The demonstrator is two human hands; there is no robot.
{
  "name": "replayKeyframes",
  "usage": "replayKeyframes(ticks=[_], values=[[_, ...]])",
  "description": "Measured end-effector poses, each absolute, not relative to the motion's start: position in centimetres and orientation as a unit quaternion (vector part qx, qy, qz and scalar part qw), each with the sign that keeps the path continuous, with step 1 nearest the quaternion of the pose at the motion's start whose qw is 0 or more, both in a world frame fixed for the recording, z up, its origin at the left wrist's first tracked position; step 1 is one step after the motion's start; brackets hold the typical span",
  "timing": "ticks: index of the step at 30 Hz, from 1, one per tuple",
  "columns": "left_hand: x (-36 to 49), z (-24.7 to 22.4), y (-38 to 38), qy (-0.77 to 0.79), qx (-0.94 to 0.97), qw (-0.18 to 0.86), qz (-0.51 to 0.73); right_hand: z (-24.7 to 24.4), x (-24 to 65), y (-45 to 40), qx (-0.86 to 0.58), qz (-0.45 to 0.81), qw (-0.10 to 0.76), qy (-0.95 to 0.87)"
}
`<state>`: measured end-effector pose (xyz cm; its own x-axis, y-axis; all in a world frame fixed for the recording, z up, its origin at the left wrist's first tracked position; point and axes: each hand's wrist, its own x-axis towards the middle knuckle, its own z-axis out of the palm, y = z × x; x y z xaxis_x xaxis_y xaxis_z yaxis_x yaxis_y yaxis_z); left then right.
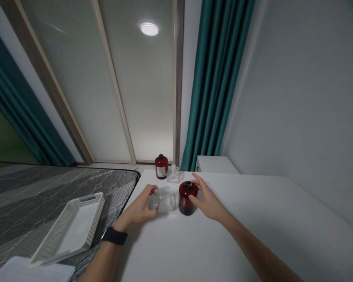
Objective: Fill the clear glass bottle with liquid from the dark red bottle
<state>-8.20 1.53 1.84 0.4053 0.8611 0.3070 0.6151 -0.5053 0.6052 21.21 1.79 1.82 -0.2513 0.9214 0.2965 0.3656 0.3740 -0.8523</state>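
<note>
Near the counter's (252, 235) far left corner, a clear glass bottle (163, 199) is held in the half-curled left hand (143, 203). Just beside it, a dark red bottle (188, 198) is gripped by the partly open right hand (207, 199). Access from the far edge is partly blocked by a labelled red bottle (161, 167) and a small clear bottle (173, 174). Beyond the left edge, a white basket (73, 227) is seen.
</note>
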Motion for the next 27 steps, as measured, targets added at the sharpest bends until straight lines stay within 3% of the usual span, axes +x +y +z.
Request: replayKeyframes(ticks=[15, 27], values=[[-8.6, 2.4, 1.2, 0.464, 0.812, 0.195, 0.296, 1.4, 18.1, 5.9, -0.441, 0.324, 0.435, -0.715], [-8.0, 2.0, 1.1, 0.436, 0.815, 0.242, 0.295, 0.1, 21.4, 3.9, -0.457, 0.287, 0.444, -0.716]])
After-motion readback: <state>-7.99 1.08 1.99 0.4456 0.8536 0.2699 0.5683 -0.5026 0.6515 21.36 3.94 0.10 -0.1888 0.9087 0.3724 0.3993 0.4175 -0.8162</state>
